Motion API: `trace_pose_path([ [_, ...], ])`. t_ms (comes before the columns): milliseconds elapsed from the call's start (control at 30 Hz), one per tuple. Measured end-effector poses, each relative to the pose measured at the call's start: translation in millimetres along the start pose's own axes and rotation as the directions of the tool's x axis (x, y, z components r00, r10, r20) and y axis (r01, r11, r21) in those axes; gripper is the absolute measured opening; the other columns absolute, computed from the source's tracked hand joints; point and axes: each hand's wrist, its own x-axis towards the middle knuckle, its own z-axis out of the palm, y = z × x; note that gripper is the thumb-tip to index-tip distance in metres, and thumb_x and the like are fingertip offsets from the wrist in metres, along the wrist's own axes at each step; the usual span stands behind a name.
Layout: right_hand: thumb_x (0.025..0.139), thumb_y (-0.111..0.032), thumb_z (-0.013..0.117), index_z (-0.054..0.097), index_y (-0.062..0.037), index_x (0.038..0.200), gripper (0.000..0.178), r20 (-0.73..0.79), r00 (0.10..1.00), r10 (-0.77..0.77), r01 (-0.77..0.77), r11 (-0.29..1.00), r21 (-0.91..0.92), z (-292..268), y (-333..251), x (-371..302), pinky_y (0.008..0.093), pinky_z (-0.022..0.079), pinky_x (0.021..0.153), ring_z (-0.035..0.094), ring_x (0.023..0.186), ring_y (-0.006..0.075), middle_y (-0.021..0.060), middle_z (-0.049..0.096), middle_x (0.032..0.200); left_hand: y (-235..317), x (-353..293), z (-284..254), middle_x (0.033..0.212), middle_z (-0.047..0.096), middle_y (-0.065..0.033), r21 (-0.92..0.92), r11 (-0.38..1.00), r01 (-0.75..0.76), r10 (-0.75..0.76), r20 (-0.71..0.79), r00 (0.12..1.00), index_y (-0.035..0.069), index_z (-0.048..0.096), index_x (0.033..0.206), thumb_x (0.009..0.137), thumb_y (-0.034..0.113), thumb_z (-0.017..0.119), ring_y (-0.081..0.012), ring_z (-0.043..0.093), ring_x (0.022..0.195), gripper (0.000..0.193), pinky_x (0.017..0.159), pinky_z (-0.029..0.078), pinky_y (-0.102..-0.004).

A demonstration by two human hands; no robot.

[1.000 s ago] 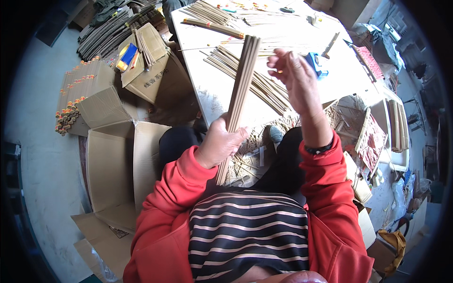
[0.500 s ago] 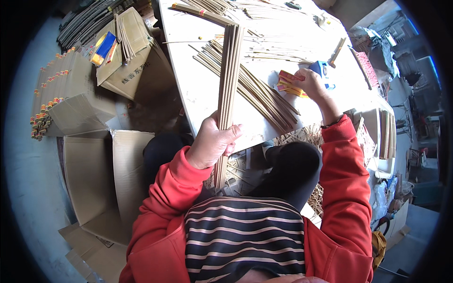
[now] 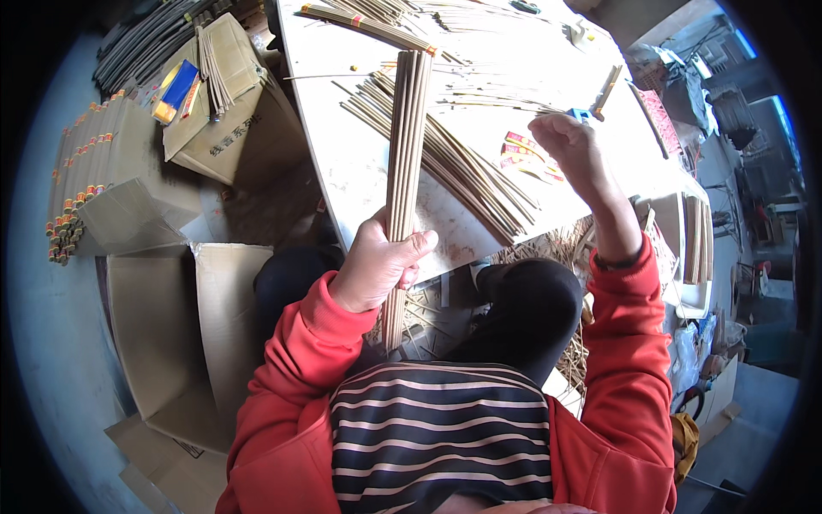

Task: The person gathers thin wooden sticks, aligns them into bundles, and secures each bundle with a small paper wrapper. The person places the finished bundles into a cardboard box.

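Observation:
My left hand point(image 3: 384, 262) is wrapped round an upright bundle of brown incense sticks point(image 3: 406, 146), thumb across its front, above the near edge of the white table point(image 3: 338, 163). Over the table's right side is my right hand point(image 3: 568, 152), its fingers curled together; whatever they may hold is hidden. Just beyond it a small part of a blue object point(image 3: 580, 114) shows, mostly covered by the hand. Red and yellow paper labels point(image 3: 524, 156) lie spread to the left of that hand. Loose incense sticks point(image 3: 467, 176) lie slanting across the table between my hands.
A banded bundle of sticks point(image 3: 368, 27) lies at the table's far left. On the left stand an open cardboard box point(image 3: 163, 334), another carton point(image 3: 227, 128) with a blue and yellow packet point(image 3: 175, 92) on top, and stacked banded bundles point(image 3: 81, 180). A white tub point(image 3: 695, 291) holds sticks at right.
My right hand has lifted off the labels and turned, now covering most of the blue object. The labels lie more spread out. My left hand still grips the bundle, nearly unmoved.

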Motion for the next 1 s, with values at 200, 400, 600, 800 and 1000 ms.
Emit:
trace_pose_path([
  [200, 0.084, -0.007, 0.059, 0.058, 0.0106, 0.096, 0.021, 0.215, 0.698, -0.683, -0.024, 0.278, 0.960, -6.5, -133.9, -67.0, 0.0263, 0.047, 0.056, 0.059, 0.068, 0.0197, 0.0195, 0.059, 0.085, -2.2, 2.4, 2.4, 0.056, 0.044, 0.0004, 0.065, 0.998, 0.001, 0.002, -0.045, 0.999, 0.007, 0.048, 0.082, 0.081, 0.010, 0.062, -0.0061, 0.038, 0.039, 0.015, 0.036, 0.033, -0.0196],
  [400, 0.080, -0.005, 0.063, 0.053, 0.0154, 0.105, 0.033, 0.268, 0.589, -0.763, -0.297, 0.105, 0.949, -10.0, -150.0, -82.7, 0.0298, 0.051, 0.059, 0.061, 0.072, 0.0281, 0.0269, 0.057, 0.091, -4.9, 2.5, 2.9, 0.055, 0.043, 0.0002, 0.108, 0.994, -0.016, 0.015, 0.005, 1.000, 0.008, 0.044, 0.078, 0.082, 0.008, 0.059, -0.0062, 0.038, 0.038, 0.015, 0.036, 0.033, -0.0200],
  [600, 0.080, -0.007, 0.064, 0.057, 0.0113, 0.094, 0.024, 0.330, 0.544, -0.772, -0.294, 0.193, 0.936, -20.0, -127.9, -71.3, 0.0276, 0.050, 0.054, 0.062, 0.067, 0.0249, 0.0201, 0.060, 0.079, -5.9, 3.9, 4.7, 0.053, 0.042, 0.0006, 0.105, 0.994, 0.002, 0.001, -0.030, 1.000, 0.009, 0.043, 0.077, 0.082, 0.007, 0.058, -0.0063, 0.038, 0.038, 0.015, 0.036, 0.032, -0.0202],
  [800, 0.080, -0.007, 0.064, 0.058, 0.0098, 0.092, 0.021, 0.286, 0.596, -0.751, -0.186, 0.217, 0.958, -11.8, -132.4, -72.8, 0.0278, 0.048, 0.054, 0.060, 0.064, 0.0226, 0.0186, 0.059, 0.080, -6.2, 5.6, 2.6, 0.054, 0.043, 0.0004, 0.096, 0.995, 0.017, -0.016, -0.017, 1.000, 0.009, 0.044, 0.077, 0.082, 0.007, 0.058, -0.0066, 0.038, 0.038, 0.016, 0.036, 0.032, -0.0201],
  [1000, 0.086, -0.022, 0.059, 0.060, 0.0012, 0.074, 0.026, -0.085, 0.985, 0.148, -0.140, 0.985, 0.097, -6.7, -52.8, -13.4, 0.0237, 0.039, 0.048, 0.051, 0.053, 0.0087, 0.0038, 0.056, 0.058, -6.9, 5.1, 0.3, 0.052, 0.041, 0.0007, 0.057, 0.998, 0.007, -0.007, -0.011, 1.000, 0.009, 0.044, 0.076, 0.080, 0.011, 0.064, -0.0065, 0.038, 0.038, 0.020, 0.037, 0.033, -0.0204],
])
